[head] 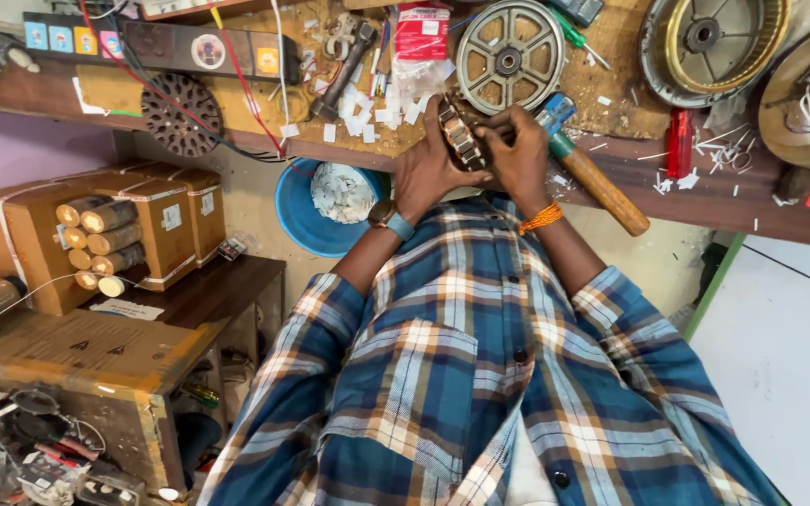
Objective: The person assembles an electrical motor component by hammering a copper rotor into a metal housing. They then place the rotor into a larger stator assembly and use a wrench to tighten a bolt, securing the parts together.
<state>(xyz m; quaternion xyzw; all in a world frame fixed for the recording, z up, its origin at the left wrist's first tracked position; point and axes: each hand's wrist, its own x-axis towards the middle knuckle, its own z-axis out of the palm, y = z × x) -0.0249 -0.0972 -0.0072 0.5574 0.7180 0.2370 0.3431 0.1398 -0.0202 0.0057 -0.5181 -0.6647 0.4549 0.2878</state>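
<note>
**Both hands on the stator**

Nearest you, your blue plaid shirt (480,375) fills the lower view, sleeves rolled back. Your left hand (428,169), a watch (392,219) on its wrist, reaches up with the fingers curled closed around the left side of the stator (458,136), a small ring of copper windings. Your right hand (520,157), an orange thread (542,219) at the wrist, grips the other side, fingers wrapped over the top edge. The stator sits between both hands, right at the near edge of the surface (705,192); whether it rests on the wood or is held just clear, I cannot tell.

Just beside your right hand lies a hammer (597,183), wooden handle angled toward you. To your left, below the surface, a blue tub (304,217) holds white scraps, with boxes (157,225) of rolls further left. Beyond the hands, a spoked wheel (510,56) lies flat among paper bits, and a big rotor (714,42) sits far right beside a red screwdriver (679,142).
</note>
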